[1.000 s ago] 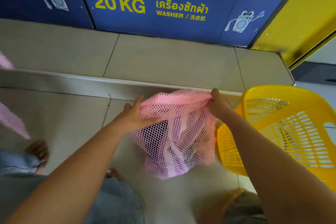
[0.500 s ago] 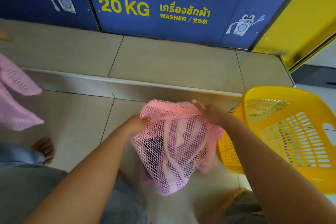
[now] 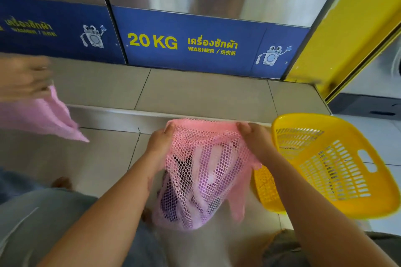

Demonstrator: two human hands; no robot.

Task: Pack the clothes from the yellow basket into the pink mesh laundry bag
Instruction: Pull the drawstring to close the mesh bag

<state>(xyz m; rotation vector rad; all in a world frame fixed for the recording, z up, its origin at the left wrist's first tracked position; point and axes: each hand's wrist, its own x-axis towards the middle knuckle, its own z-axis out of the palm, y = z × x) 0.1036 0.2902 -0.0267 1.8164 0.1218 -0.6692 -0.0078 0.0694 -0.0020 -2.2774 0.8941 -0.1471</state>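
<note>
Head view, looking down at a tiled floor in front of a washer.

Left hand (image 3: 160,145): fingers curled over the left end of the pink mesh laundry bag (image 3: 219,136) mouth, gripping the bunched rim. Right hand (image 3: 254,136): fingers curled over the right end of the same rim, gripping it. The rim is stretched taut between the two hands, and the bag hangs below them, clear of the floor as far as the blurred lower end lets me judge.

Clothes (image 3: 208,167) show through the mesh: pale pink and lilac strips, with a dark piece on the left side. They fill the bag's lower part.

Yellow basket (image 3: 308,118): on the floor just to the right of the bag, tipped so its opening faces up and toward the camera. Slotted walls, with a handle cut-out on the far right side. The bag's right edge overlaps the basket's near corner.

Behind: a raised tile step (image 3: 195,89), then a blue washer panel (image 3: 195,43) reading "20 KG WASHER".

Far left: another person's hand (image 3: 23,76), heavily blurred, with a pink fabric piece (image 3: 43,119) below it. The grip cannot be made out. A bare foot (image 3: 61,182) rests on the floor below that.
</note>
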